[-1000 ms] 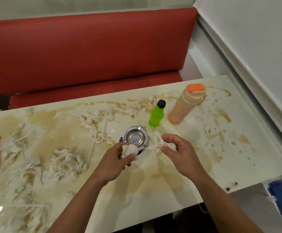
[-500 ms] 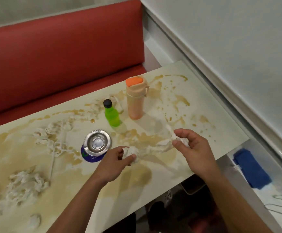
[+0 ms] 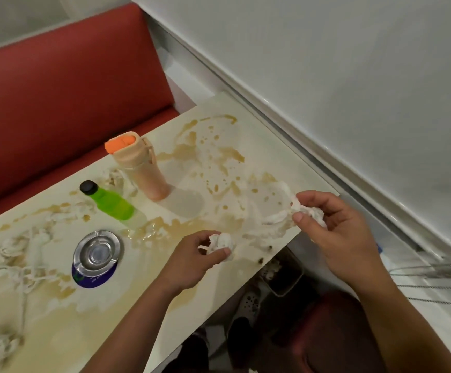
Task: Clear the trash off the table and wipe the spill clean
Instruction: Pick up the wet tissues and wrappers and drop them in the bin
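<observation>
My left hand (image 3: 201, 255) sits nearest me, its fingers (image 3: 219, 254) curled round a small tissue wad (image 3: 223, 242) just above the tabletop (image 3: 127, 305). Up and to the right, my right hand (image 3: 329, 227) pinches a second tissue clump (image 3: 309, 212) at the table's right corner; a damp strand trails from it leftward, toward my left hand. The brown spill (image 3: 219, 157) lies beyond both hands, nearer the right one, I judge. Where the trash should go is out of view, and the dark space under the tabletop is hard to make out.
</observation>
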